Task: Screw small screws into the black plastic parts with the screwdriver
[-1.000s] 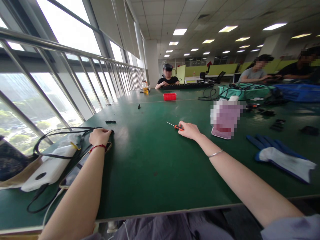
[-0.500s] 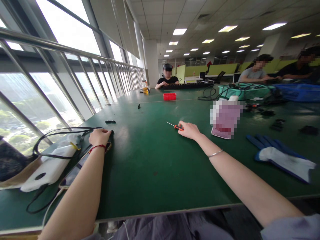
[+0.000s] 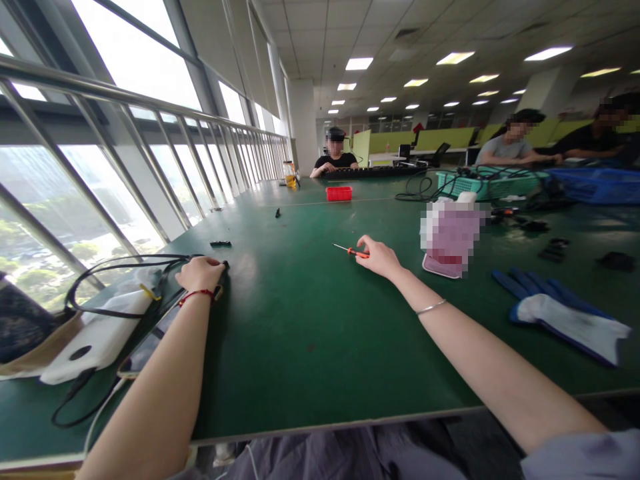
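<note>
My right hand (image 3: 380, 257) reaches out over the green table (image 3: 310, 313) and its fingers are closed round the orange handle of a small screwdriver (image 3: 350, 251), whose thin shaft points left. My left hand (image 3: 201, 273) lies curled at the left side of the table, closed on a small black object (image 3: 226, 265) that shows only at its far edge. A red cord circles my left wrist and a thin silver bangle my right forearm.
Black cables (image 3: 120, 280), a white device (image 3: 100, 337) and a phone (image 3: 150, 343) lie at the left. Blue and white gloves (image 3: 560, 310) rest at the right. A red tray (image 3: 339, 193), small black parts (image 3: 221, 244) and a green basket (image 3: 480, 181) sit farther off. Other people sit at the far end.
My right hand has lifted the screwdriver slightly and turned it a little. My left hand has barely shifted.
</note>
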{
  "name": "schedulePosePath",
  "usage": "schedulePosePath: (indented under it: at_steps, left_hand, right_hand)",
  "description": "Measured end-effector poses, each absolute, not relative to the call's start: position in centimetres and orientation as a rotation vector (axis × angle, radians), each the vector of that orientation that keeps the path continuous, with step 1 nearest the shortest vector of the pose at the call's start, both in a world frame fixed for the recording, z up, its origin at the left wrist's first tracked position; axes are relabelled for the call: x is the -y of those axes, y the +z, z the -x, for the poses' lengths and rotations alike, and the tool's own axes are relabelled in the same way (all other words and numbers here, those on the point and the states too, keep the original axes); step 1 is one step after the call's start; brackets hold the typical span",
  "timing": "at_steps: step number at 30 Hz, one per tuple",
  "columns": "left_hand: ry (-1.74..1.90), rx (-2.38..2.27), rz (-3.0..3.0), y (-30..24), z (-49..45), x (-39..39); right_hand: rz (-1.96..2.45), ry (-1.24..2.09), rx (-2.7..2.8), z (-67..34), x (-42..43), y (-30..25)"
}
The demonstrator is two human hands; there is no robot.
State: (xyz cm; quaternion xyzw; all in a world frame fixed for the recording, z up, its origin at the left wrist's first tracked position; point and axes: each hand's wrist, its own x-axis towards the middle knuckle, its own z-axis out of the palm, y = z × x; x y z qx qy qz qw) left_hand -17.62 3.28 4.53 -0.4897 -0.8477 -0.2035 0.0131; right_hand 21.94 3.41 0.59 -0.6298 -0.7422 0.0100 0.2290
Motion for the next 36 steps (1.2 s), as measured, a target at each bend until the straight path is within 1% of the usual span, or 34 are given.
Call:
schedulePosePath:
  at_steps: [2,4,6,8,10,14,18,28,36]
  left_hand:
    - [-0.725,2.570,1.592,4.5,17.0,-3.6]
    - [-0.918,2.462,1.762,4.4,15.5,-4.1]
    - [-1.136,2.350,2.030,4.3,13.0,-4.5]
    - [-1.271,2.232,2.347,4.0,9.8,-4.6]
    - [-1.285,2.057,2.654,3.4,6.6,-4.4]
    - [-1.134,1.729,3.017,2.0,2.1,-3.3]
    - [-1.064,1.607,3.102,0.9,1.2,-2.7]
    - [-1.069,1.607,3.007,0.5,1.3,-2.7]
    - [-1.049,1.568,2.963,0.2,0.9,-2.5]
  right_hand:
    - [1.658,0.018,1.923,-21.8,-3.4,0.9]
    - [1.546,0.005,1.779,-21.6,-3.3,1.3]
    - [1.439,0.008,1.665,-21.4,-3.2,1.8]
    - [1.355,0.035,1.572,-21.2,-3.1,2.4]
    - [1.295,0.057,1.484,-21.1,-3.0,2.9]
    - [1.239,0.068,1.387,-20.7,-2.7,3.7]
    - [1.204,0.076,1.372,-20.0,-1.9,4.3]
    - [1.106,0.086,1.483,-18.4,-0.4,5.0]
    - [1.128,0.091,1.534,-18.2,-0.4,4.8]
